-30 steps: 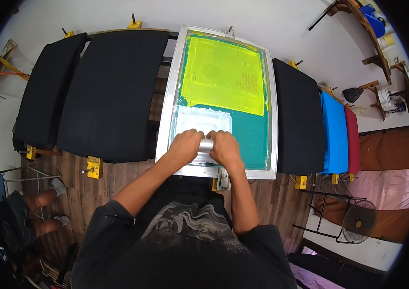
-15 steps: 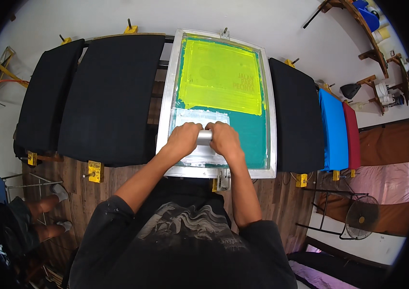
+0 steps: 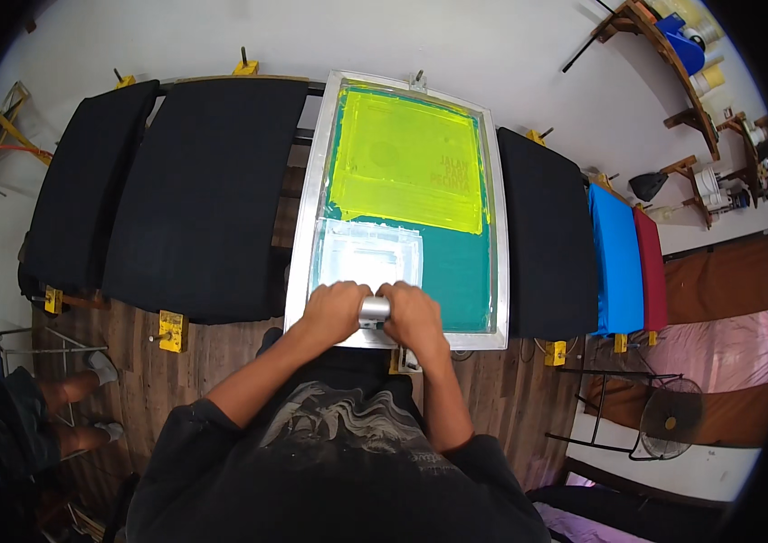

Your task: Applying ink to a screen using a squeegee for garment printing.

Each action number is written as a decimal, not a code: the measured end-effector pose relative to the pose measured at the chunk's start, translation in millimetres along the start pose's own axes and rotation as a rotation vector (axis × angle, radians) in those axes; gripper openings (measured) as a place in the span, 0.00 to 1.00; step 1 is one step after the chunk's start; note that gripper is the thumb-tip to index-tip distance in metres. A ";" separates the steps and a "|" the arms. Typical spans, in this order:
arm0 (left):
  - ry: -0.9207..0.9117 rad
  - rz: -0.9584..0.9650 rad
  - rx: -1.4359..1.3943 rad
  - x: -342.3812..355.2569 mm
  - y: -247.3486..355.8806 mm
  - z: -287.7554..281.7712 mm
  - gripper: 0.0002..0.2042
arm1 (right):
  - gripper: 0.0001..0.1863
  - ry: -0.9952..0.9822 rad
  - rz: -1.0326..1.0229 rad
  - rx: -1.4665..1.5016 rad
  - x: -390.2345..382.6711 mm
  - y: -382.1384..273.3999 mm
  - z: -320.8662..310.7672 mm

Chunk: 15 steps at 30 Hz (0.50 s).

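The left hand (image 3: pixel 337 309) and the right hand (image 3: pixel 412 314) share one silver squeegee (image 3: pixel 374 310), the fingers of both closed tightly round its handle, with a short length of bare metal between them. The squeegee stands at the near end of the screen (image 3: pixel 500 271), which appears to lie flat in the row between black boards. White ink (image 3: pixel 370 258) is already spread over the near left patch, and yellow ink (image 3: pixel 406 163) covers most of the far part; the teal mesh (image 3: pixel 456 285) at near right carries neither colour. The screen is not lifted, so the print beneath is hidden, and whether any strokes are left I cannot tell. Along the row run black boards (image 3: pixel 207 199), then a blue board (image 3: pixel 615 262) and a red board (image 3: pixel 648 271) at right, with yellow clamps (image 3: pixel 173 332) along the edges. Around it are a wood floor (image 3: pixel 144 389), a pale wall, shelves (image 3: pixel 626 22) at upper right, a fan (image 3: pixel 671 423) at lower right, and another person's legs (image 3: pixel 85 441) at left.
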<state>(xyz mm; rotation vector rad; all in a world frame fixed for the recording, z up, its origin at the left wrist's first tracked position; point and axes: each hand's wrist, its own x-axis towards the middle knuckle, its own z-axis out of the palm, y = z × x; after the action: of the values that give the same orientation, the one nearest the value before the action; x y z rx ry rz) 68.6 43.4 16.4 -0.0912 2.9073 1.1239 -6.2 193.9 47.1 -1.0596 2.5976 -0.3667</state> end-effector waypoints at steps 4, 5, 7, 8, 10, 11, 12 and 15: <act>0.009 -0.028 0.022 43.8 -11.5 -16.6 0.11 | 0.13 0.020 0.041 -0.069 50.1 10.6 -11.0; 0.015 -0.028 0.015 53.4 -15.1 -17.8 0.11 | 0.14 0.027 0.047 -0.078 60.3 14.0 -12.2; -0.010 -0.069 0.021 66.4 -21.2 -18.0 0.12 | 0.14 -0.001 0.058 -0.075 69.9 16.6 -12.5; -0.005 -0.095 0.019 65.1 -22.2 -14.6 0.11 | 0.15 -0.012 0.074 -0.060 69.4 17.7 -11.0; -0.011 -0.069 0.057 58.3 -18.1 -11.1 0.10 | 0.15 -0.026 0.086 -0.042 67.4 20.4 -5.1; 0.046 -0.022 0.083 53.9 -20.3 -3.1 0.10 | 0.16 0.044 0.078 -0.034 59.3 20.6 1.2; 0.071 -0.005 0.081 47.1 -19.5 3.2 0.10 | 0.17 0.117 0.071 -0.027 50.5 20.3 5.5; 0.116 0.033 0.052 21.2 -14.5 16.3 0.12 | 0.18 0.104 0.074 -0.012 23.2 11.7 9.4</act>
<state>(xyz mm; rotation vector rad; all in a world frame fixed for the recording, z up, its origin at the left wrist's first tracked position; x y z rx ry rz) 48.4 42.6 -6.3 -0.1118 3.0483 1.0816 -25.7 184.4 30.0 -0.9698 2.7249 -0.3988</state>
